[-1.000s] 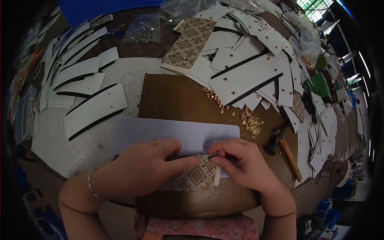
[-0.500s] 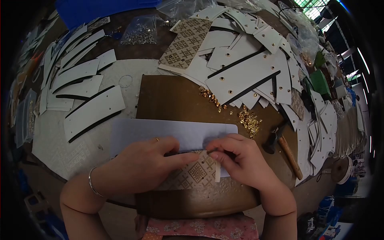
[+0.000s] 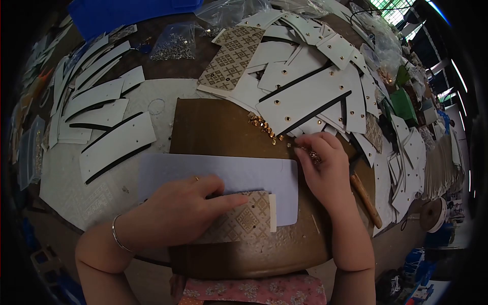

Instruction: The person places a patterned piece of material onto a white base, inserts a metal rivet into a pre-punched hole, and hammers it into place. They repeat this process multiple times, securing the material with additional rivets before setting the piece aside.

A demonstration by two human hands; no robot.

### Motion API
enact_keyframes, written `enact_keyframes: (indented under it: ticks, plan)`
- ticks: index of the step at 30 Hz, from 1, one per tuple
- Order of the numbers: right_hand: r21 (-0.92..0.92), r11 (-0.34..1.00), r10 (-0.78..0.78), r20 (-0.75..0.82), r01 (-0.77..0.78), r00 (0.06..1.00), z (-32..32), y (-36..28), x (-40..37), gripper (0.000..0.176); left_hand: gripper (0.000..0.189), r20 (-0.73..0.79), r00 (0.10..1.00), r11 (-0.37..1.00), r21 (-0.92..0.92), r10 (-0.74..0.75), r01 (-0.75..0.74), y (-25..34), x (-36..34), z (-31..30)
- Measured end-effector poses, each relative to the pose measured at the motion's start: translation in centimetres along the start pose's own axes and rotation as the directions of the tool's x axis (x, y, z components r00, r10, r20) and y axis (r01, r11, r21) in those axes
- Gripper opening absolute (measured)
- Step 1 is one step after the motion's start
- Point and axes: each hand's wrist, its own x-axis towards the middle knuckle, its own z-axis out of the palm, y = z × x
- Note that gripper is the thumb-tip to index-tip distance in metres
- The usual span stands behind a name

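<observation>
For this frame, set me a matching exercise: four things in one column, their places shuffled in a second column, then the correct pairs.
Things:
1. left hand
2. right hand
3. hammer
4. clear bag of studs

Places:
A. far side of the table, near the blue tray
B. fingertips down among the scattered gold studs
C. pressed flat on the patterned piece
D. lying at the right edge of the brown board, beside the right wrist

Pairs: 1-C, 2-B, 3-D, 4-A
</observation>
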Motion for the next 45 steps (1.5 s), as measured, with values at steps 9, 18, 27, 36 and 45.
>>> enact_keyframes:
  ticks: [9,18,27,36,45]
  plan:
    - [0.036,0.945,-0.324,-0.028,0.325,0.946,0.6,-1.2,-1.1,0.014,0.051,-0.011,0.999,0.999,-0.005,-0.035,0.035,0.1,0.0,0.2]
    - [0.132,0.837,-0.548,0.207,0.532,0.811,1.0,-3.5,-3.0,0.024,0.043,-0.003,1.000,1.000,0.005,0.004,-0.004,-0.3,0.1,0.3]
    - [0.080,0.842,-0.530,0.310,0.534,0.789,-0.5,-4.1,-3.5,0.034,0.036,-0.019,1.000,0.999,-0.033,0.009,-0.009,-0.3,0.1,0.3]
    - [-0.576,0.797,0.064,-0.214,-0.179,0.975,-8.4,9.5,-13.4,0.031,0.024,-0.092,0.995,0.993,-0.108,0.040,-0.050,-1.2,0.0,0.9]
    - [-0.325,0.943,-0.087,-0.027,0.074,0.996,-8.2,-0.8,-13.8,0.036,0.014,-0.091,0.996,0.986,-0.163,0.009,-0.024,-0.6,0.2,0.6]
